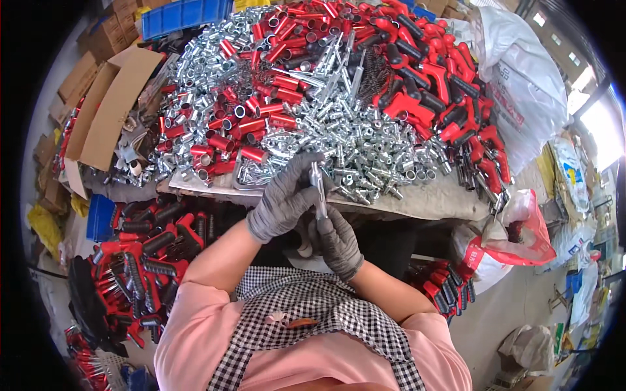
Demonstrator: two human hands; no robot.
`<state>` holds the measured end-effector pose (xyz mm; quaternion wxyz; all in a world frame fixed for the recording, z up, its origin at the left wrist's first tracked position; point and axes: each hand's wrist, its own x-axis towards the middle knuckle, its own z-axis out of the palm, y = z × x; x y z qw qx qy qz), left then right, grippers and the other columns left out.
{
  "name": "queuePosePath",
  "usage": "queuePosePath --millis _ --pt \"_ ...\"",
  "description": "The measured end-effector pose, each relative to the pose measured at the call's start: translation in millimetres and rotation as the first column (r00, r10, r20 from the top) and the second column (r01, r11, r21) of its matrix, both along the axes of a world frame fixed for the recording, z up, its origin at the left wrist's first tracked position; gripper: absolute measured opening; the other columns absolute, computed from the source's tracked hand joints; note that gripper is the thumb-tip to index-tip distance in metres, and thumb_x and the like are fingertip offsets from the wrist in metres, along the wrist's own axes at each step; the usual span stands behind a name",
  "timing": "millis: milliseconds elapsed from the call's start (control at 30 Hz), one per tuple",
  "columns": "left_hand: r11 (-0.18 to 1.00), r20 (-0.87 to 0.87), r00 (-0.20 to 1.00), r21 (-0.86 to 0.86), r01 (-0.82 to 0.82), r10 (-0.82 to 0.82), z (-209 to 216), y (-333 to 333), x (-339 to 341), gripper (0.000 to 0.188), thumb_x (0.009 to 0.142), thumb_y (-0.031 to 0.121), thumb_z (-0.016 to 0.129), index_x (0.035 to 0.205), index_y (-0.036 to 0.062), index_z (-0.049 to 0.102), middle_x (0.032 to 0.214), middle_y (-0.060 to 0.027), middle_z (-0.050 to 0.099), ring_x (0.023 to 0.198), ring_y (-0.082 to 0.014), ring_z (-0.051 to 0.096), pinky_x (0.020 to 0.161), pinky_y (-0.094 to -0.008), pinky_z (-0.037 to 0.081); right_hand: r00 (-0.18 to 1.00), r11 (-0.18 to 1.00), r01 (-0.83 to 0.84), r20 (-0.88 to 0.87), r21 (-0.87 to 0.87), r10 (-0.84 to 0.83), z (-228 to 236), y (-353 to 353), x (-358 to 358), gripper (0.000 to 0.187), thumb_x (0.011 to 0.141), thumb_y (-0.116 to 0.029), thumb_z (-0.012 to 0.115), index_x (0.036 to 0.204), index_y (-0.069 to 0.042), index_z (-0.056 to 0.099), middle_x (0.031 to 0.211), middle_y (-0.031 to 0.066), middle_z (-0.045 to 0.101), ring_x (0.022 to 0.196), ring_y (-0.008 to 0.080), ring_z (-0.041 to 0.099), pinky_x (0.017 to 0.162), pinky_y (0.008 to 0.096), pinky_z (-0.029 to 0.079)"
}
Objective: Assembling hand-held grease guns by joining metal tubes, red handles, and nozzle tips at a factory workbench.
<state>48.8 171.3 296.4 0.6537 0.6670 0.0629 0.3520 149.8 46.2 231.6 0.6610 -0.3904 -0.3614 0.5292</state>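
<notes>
1. Your left hand (pixel 283 207), in a grey glove, pinches a slim silver metal piece (pixel 319 191) along its upper part, the thumb bent in against its side.
2. Your right hand (pixel 339 249), gloved the same way, has thumb and fingers drawn together at the lower end of that piece; how the hidden fingers sit behind it, you cannot tell from here.
3. The piece lies between your two hands, just in front of the near edge of the workbench (pixel 443 204), its long side running away from you with a slight tilt.
4. Just beyond your fingers, silver fittings (pixel 368 146) are heaped on the bench.
5. Past them and to the left, red tubes (pixel 253 154) lie jumbled among more silver pieces; dark springs (pixel 375 75) sit farther back.
6. To the right of the springs, red-and-black handles (pixel 414 107) are piled up, with a white sack (pixel 521 85) standing beside them.
7. At the bench's left side you have an open cardboard box (pixel 120 107); below it is a blue bin (pixel 100 218).
8. Lower left, near your forearm, red-and-black tools (pixel 140 274) are stacked in a heap.
9. Nearest your body is your checked apron (pixel 293 293), over a pink shirt (pixel 195 339).
</notes>
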Motion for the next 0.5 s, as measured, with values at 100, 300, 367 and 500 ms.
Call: queuePosePath --millis 100,300,367,500 --pt "0.995 -0.085 0.992 0.022 -0.097 0.098 -8 -10 -8 0.038 0.09 0.013 0.056 0.126 0.0061 0.045 0.096 -0.006 0.059 0.086 -0.0146 0.057 0.076 -0.0286 0.049 0.999 0.998 0.043 0.029 -0.048 -0.042 -4 -6 -6 0.052 0.094 -0.04 0.054 0.128 -0.001 0.045 0.077 -0.0038 0.052 0.064 0.0038 0.044 0.058 0.0186 0.036" --pt "0.937 0.086 0.972 -0.298 -0.182 0.216 -24 -29 12 0.034 0.091 0.013 0.056 0.124 0.0101 0.05 0.092 -0.0041 0.058 0.081 -0.011 0.056 0.072 -0.0257 0.049 0.992 0.995 0.073 0.109 -0.07 -0.065 -2 -14 -2 0.042 0.096 -0.033 0.052 0.123 -0.001 0.05 0.084 -0.001 0.056 0.068 0.0059 0.048 0.059 0.0206 0.04" --pt "0.955 0.088 0.977 -0.247 -0.166 0.193 -31 -31 12 0.038 0.091 0.018 0.059 0.126 0.0093 0.047 0.098 -0.0071 0.06 0.087 -0.0137 0.058 0.074 -0.0284 0.049 0.991 0.989 0.084 0.112 -0.125 -0.07 -4 -15 -2 0.037 0.097 -0.029 0.051 0.122 -0.001 0.05 0.082 0.0008 0.056 0.066 0.0079 0.049 0.057 0.0232 0.041" --pt "0.983 0.151 0.985 -0.175 -0.059 0.086 -40 -30 11 0.033 0.092 0.014 0.055 0.125 0.01 0.048 0.092 -0.0067 0.06 0.081 -0.0128 0.056 0.071 -0.0281 0.048 0.999 1.0 0.015 0.03 0.001 -0.015 -13 -15 -7 0.04 0.095 -0.032 0.055 0.121 -0.002 0.05 0.076 0.0017 0.054 0.062 0.0091 0.049 0.055 0.0237 0.04"
